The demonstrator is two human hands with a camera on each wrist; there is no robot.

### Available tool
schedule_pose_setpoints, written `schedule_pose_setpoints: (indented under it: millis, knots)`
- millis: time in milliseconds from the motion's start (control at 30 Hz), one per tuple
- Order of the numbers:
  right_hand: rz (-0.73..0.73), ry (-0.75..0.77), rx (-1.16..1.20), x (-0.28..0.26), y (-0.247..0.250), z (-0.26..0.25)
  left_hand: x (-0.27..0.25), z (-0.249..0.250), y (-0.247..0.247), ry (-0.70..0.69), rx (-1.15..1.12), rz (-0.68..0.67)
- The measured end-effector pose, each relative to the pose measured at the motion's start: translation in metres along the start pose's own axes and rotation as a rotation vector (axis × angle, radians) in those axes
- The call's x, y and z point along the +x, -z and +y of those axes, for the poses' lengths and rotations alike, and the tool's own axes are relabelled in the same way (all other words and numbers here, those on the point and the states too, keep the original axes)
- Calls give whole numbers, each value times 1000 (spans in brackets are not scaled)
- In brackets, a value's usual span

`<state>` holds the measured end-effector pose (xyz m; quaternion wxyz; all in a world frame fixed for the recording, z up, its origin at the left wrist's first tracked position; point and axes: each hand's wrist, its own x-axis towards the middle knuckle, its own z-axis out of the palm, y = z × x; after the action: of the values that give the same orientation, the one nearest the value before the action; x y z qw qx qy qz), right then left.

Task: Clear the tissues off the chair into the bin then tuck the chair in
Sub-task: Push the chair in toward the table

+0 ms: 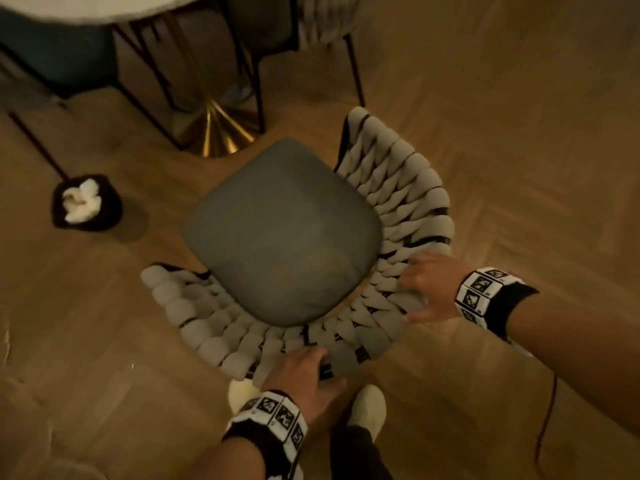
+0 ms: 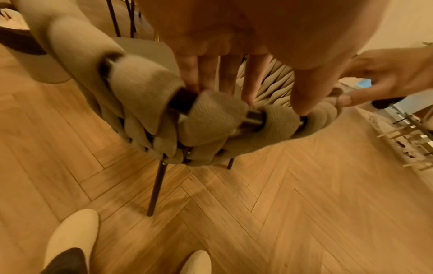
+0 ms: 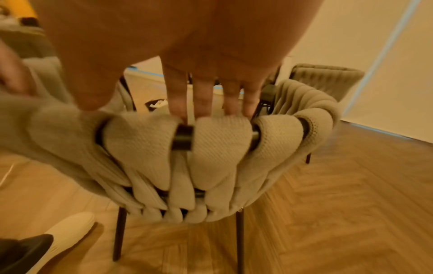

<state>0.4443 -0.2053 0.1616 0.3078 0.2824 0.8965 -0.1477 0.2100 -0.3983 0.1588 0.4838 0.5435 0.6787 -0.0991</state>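
Note:
The chair stands mid-floor, its grey seat cushion [image 1: 280,233] bare, with no tissues on it. Its woven beige backrest [image 1: 398,188] curves round the near and right sides. My left hand [image 1: 308,368] grips the backrest rim [image 2: 211,115] at the near edge, fingers over the top and thumb on the outer side. My right hand [image 1: 427,289] holds the rim [image 3: 218,133] further right, fingers [image 3: 201,92] reaching over it. The small black bin [image 1: 110,202] sits on the floor to the left with white tissues [image 1: 81,200] inside.
A round table [image 1: 69,5] on a gold cone base [image 1: 214,133] stands beyond the chair. Two more chairs, one dark [image 1: 55,53] and one woven [image 1: 325,26], are tucked under it. My shoes [image 1: 369,407] are just behind the backrest. A cable [image 1: 547,420] trails at right.

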Motion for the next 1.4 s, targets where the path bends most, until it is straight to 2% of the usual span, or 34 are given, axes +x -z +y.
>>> schedule_pose_setpoints:
  millis: [133,233,500,633,833,1067,1233,1400]
  knots:
    - [-135,82,-176,31,-10,25,27,28,-14,48,132,93]
    - [-151,138,-217,42,-18,28,41,28,-22,37,161,179]
    - [-145,140,-196,44,-9,18,55,1,-21,-123,265,140]
    - [-109,88,-161,70,6,-16,38,-25,34,-236,350,214]
    - [-88,37,-116,146,57,-91,46,-139,116,-122,400,148]
    - [-23,-75,-24,223,120,-156,52,-237,205,-112,490,211]
    - [10,-101,17,264,163,-181,67,-274,254,-53,554,182]
    - [22,-129,46,299,193,-184,91,-297,298,-35,555,121]
